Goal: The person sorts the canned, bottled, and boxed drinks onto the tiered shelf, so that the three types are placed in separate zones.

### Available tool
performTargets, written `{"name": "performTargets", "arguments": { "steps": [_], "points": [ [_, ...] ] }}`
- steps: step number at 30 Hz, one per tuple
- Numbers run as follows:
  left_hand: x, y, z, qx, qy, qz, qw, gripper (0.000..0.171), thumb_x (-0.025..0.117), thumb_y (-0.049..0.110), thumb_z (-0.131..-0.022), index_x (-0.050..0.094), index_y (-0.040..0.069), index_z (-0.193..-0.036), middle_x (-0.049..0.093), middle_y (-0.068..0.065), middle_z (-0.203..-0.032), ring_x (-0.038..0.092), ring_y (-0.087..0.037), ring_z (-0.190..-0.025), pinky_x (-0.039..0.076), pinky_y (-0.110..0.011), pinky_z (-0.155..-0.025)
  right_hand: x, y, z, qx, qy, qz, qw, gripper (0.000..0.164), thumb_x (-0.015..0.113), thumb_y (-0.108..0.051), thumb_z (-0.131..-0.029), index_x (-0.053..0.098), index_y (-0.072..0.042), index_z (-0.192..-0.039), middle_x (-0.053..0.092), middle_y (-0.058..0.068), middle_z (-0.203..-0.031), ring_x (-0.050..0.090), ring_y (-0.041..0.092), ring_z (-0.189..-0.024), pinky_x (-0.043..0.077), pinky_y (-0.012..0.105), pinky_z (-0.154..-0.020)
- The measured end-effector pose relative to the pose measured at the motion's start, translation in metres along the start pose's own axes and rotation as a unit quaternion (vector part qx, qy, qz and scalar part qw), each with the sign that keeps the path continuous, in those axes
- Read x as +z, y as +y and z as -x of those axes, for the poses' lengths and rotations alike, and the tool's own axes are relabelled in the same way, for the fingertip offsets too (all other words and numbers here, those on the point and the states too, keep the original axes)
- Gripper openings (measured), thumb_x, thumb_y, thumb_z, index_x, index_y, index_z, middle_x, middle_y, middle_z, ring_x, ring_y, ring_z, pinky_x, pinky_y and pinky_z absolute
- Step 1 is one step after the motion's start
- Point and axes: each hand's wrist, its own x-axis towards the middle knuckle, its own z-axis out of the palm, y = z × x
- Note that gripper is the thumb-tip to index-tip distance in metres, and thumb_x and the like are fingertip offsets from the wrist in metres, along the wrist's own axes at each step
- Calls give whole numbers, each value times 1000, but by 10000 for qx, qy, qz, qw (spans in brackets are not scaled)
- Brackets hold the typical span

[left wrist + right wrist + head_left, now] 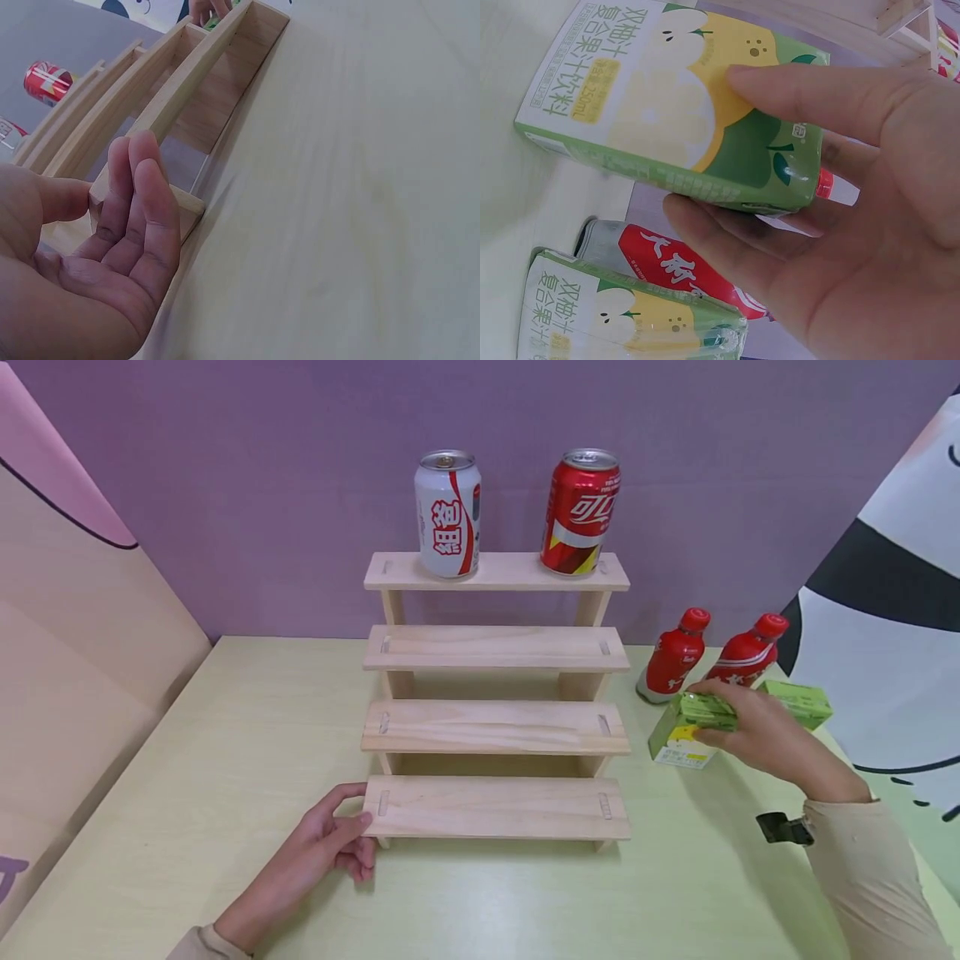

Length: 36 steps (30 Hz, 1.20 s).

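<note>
In the head view, the left hand (322,837) pinches the left end of the lowest board of a wooden four-step stand (495,727). This stand is on the desk (465,906), between the left and right edges. On its top board, a white drink can (447,514) stands near the left end and a red cola can (581,514) near the right end. The right hand (765,735) grips a pomelo juice carton (681,745) near the desk's right edge; whether the carton touches the desk, I cannot tell. Behind it are two red-capped bottles (675,662), towards the back right corner. A second juice carton (798,703) is partly hidden by this hand.

In the left wrist view, the thumb presses on the board's end, and three fingers lie close together, slightly bent.

In the right wrist view, the thumb is on the gripped carton's printed front, and the other fingers reach to its opposite side.
</note>
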Motion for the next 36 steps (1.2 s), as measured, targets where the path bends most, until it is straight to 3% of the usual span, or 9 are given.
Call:
{"name": "performTargets", "arguments": {
  "steps": [26,36],
  "points": [
    [2,-2,0,-39,-14,32,10000,51,49,20,-106,25,-1,-146,66,-8,-75,67,-20,-66,58,-31,-62,1,6,5,-40,25,-39,10000,61,81,-10,-81,54,-1,-135,61,23,-120,57,38,-103,50,55,-79],
    [0,-1,-1,-8,-7,33,10000,51,49,20,-106,25,-2,-145,66,-7,-75,67,-20,-66,58,-30,-62,-2,6,3,-206,177,88,9996,62,84,-11,-79,57,-3,-133,64,20,-117,59,33,-98,50,42,-74]
  ]
}}
